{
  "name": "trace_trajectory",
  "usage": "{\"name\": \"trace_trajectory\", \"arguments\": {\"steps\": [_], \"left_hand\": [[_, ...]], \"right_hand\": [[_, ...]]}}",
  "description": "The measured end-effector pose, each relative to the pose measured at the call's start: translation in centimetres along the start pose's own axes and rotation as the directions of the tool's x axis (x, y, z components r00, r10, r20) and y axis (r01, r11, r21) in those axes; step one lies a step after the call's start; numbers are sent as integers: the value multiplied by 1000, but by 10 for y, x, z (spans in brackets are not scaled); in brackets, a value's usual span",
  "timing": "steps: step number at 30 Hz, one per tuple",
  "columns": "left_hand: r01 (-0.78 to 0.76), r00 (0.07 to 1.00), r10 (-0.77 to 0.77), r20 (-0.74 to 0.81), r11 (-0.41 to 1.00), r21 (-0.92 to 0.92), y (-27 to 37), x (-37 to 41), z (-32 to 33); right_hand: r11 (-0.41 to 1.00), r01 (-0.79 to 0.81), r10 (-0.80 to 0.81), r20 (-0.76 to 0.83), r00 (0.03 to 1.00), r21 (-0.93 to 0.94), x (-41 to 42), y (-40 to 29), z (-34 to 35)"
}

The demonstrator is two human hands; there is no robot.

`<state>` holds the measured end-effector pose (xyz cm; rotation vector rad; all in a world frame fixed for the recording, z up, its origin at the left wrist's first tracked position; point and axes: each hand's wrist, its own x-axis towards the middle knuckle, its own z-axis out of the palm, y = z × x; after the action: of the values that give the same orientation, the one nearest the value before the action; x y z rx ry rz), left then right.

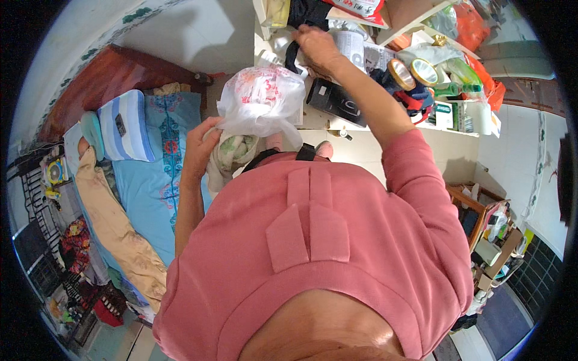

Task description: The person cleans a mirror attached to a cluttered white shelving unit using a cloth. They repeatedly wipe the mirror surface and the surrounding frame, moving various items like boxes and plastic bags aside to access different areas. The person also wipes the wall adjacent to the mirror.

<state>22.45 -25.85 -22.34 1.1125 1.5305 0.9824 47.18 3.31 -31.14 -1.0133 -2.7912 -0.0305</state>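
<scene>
My left hand (pixel 201 142) pinches the side of a thin white plastic bag (pixel 262 92) with red print. The bag bulges, and its contents are hidden. Just under it, against my left fingers, hangs a pale towel (pixel 235 151) with green patches. My right hand (pixel 318 47) reaches onto the cluttered shelf top, fingers bent down beside a black strap (pixel 292 56). Whether the fingers grip the strap is hidden. Near my right wrist lie a printed cylindrical container (pixel 350 47) and a flat black box (pixel 336 101).
Two round-lensed lamps (pixel 402 74), a green glass bottle (pixel 451 89) and small boxes (pixel 444 115) crowd the shelf's right side. An upright shelf panel (pixel 420 20) rises behind. To my left stands a bed with a blue sheet (pixel 135 189) and a striped pillow (pixel 126 126).
</scene>
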Motion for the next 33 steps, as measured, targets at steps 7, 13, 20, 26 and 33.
{"name": "trace_trajectory", "arguments": {"steps": [7,13,20,26,33], "left_hand": [[48,999,-48,-9,998,-29,5,-4,6],[71,997,-70,38,997,-37,0,4,-1],[38,999,-35,41,998,-57,6,3,6],[59,972,-87,-217,989,-132,-13,-2,-7],[-67,936,-102,-338,888,-455,27,-10,-40]], "right_hand": [[985,-127,129,3,992,-116,-31,8,-50],[910,-24,-21,103,995,414,-24,-49,-31],[982,11,-45,177,983,191,-3,-50,2],[994,-86,58,358,932,65,-9,-31,-10],[989,-130,109,249,962,69,-29,3,-5]]}}
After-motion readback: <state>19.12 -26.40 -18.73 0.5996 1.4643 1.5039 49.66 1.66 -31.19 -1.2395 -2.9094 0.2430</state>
